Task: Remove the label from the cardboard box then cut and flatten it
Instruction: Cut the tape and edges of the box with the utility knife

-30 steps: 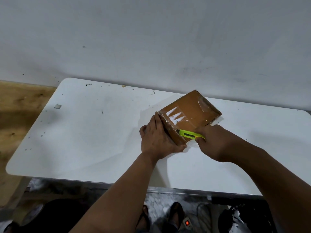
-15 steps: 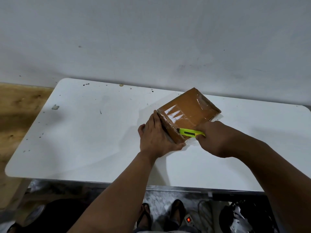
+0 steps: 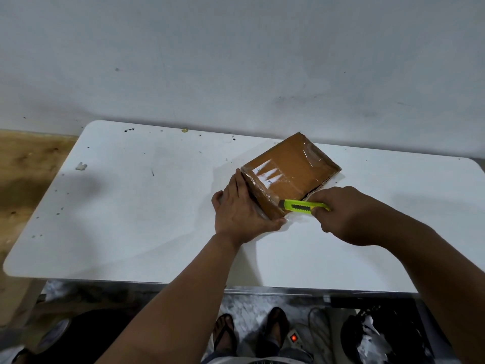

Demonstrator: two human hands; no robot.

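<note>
A flat brown cardboard box (image 3: 294,170), wrapped in shiny clear tape, lay on the white rectangular tabletop (image 3: 136,206), turned at an angle so that one corner pointed toward the grey wall (image 3: 236,61) behind the table. Scraps of a white paper label (image 3: 267,173) remained on the top face of the box, near its left edge, under the glossy tape.

The left hand (image 3: 240,208) pressed against the left side of the box — fingers straight and laid flat along that wall, the thumb reaching round under the near corner. It braced the box rather than clutching it.

The right hand (image 3: 346,214) lay just off the near edge of the box, its fingers curled tightly round the rear of a lime-green plastic utility knife (image 3: 301,206) with a black slider. The front of the knife touched the near corner of the box, where the near edge met the left side; the blade itself was too small to make out. Along the near edge of the box, to the right of the knife, the cardboard showed a dark open seam.

A small pale scrap (image 3: 80,166) sat on the tabletop well to the left of the box. Below the near edge of the table — on the floor — two feet in dark sandals (image 3: 252,332) and a power strip with a lit red switch (image 3: 294,338) were visible.
</note>
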